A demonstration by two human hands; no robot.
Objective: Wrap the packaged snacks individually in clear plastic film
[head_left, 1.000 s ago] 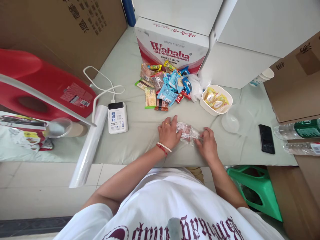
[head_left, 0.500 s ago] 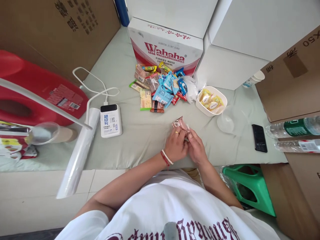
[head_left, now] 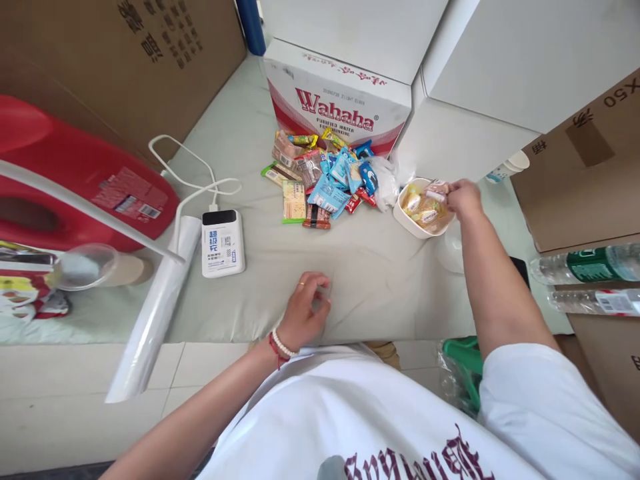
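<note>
My right hand (head_left: pixel 464 199) reaches out over the right rim of a white bowl (head_left: pixel 423 231). Its fingers pinch a small pinkish-brown snack packet (head_left: pixel 438 189), held at the bowl's far right side. Yellow-wrapped snacks (head_left: pixel 423 208) lie inside the bowl. My left hand (head_left: pixel 306 308) rests low over the cloth near the front edge, thumb and fingers curled towards each other. A faint greyish patch shows by its fingertips, too blurred to name. A pile of wrapped snacks (head_left: pixel 330 193) lies in front of the water carton.
A Wahaha carton (head_left: pixel 340 110) stands at the back. On the left are a white power bank (head_left: pixel 223 243) with a cable, a plastic film roll (head_left: pixel 155 313) and a red jug (head_left: pixel 100 180). A clear lid (head_left: pixel 450 250), partly hidden phone (head_left: pixel 520 270) and bottles (head_left: pixel 590 263) are on the right.
My hands, together on the packet before, have separated. The right one has carried the packet up and right to the bowl; the left has shifted left.
</note>
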